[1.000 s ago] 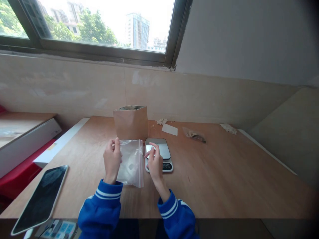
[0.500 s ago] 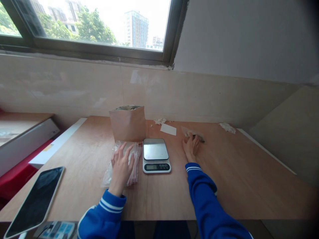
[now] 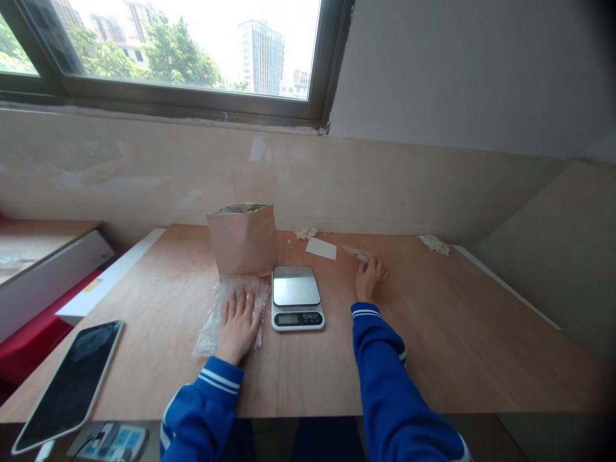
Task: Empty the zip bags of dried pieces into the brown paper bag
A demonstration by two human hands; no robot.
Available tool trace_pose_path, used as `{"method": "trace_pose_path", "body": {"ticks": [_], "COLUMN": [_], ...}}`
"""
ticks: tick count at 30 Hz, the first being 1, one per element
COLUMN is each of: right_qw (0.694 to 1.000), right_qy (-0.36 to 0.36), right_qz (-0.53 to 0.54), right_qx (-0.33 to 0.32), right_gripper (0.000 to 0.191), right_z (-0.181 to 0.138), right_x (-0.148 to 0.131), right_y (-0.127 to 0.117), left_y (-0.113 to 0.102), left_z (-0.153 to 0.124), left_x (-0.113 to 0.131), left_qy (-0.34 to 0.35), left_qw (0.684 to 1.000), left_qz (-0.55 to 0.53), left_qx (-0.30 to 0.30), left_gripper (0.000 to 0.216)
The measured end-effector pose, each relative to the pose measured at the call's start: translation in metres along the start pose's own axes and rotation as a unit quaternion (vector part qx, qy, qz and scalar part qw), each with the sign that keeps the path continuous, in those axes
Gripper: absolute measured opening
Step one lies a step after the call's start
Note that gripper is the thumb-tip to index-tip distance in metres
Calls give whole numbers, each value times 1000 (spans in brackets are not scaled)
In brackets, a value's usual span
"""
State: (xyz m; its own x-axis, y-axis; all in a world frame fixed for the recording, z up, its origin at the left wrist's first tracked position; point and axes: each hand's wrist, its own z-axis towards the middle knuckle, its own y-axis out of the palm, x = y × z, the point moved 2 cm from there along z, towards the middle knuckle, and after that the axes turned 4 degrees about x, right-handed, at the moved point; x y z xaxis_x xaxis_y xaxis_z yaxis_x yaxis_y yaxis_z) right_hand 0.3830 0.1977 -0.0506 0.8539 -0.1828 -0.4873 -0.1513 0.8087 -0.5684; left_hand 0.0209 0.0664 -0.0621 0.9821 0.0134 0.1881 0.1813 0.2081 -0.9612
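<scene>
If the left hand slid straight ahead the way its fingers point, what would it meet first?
The left hand lies flat on the clear plastic bags, fingers toward the wall. Straight ahead stands the brown paper bag, so probably that first; the scale lies off to its right.

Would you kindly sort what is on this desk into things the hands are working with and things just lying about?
In use:
- left hand flat on the clear zip bags
- right hand on the small filled bag
- kitchen scale between the hands
- brown paper bag behind the zip bags

Lying about:
- tablet
- white card
- crumpled scraps
- white box
</scene>
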Motion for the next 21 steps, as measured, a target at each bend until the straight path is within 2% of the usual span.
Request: {"method": "trace_pose_path", "body": {"ticks": [2, 5, 7, 9, 11, 12, 13, 15, 17, 19, 21], "right_qw": [996, 976, 949, 908, 860, 836, 814, 791, 788, 796, 817], "right_qy": [43, 87, 127, 186, 265, 308, 344, 371, 356, 327, 301], "right_qz": [53, 146, 247, 344, 426, 452, 469, 483, 490, 487, 470], "right_qx": [63, 140, 147, 152, 97, 47, -1, -61, -109, -147, -143], "right_gripper": [30, 30, 33, 35, 36, 37, 38, 38, 39, 40, 45], "right_z": [-9, -25, -39, -60, -84, -96, -107, -120, -126, -128, -131], "right_x": [-7, -26, -44, -64, -84, -93, -102, -116, -128, -135, -140], "right_y": [-22, -70, -108, -148, -181, -194, -204, -216, -218, -214, -210], "left_y": [0, -3, -10, -25, -49, -64, -78, -104, -121, -128, -127], "left_z": [-1, -3, -6, -13, -24, -30, -37, -51, -63, -71, -76], "left_x": [-1, -2, 0, 7, 22, 32, 43, 63, 78, 86, 89], "left_qy": [0, -20, -67, -117, -118, -82, -43, 10, 51, 68, 54], "left_qw": [1000, 996, 988, 970, 935, 906, 873, 825, 800, 791, 771], "left_qz": [-19, -80, -134, -208, -329, -412, -485, -565, -590, -596, -620], "left_qx": [8, 14, 22, 38, 61, 60, 40, -22, -95, -124, -132], "left_gripper": [62, 58, 52, 45, 42, 41, 42, 41, 35, 24, 26]}}
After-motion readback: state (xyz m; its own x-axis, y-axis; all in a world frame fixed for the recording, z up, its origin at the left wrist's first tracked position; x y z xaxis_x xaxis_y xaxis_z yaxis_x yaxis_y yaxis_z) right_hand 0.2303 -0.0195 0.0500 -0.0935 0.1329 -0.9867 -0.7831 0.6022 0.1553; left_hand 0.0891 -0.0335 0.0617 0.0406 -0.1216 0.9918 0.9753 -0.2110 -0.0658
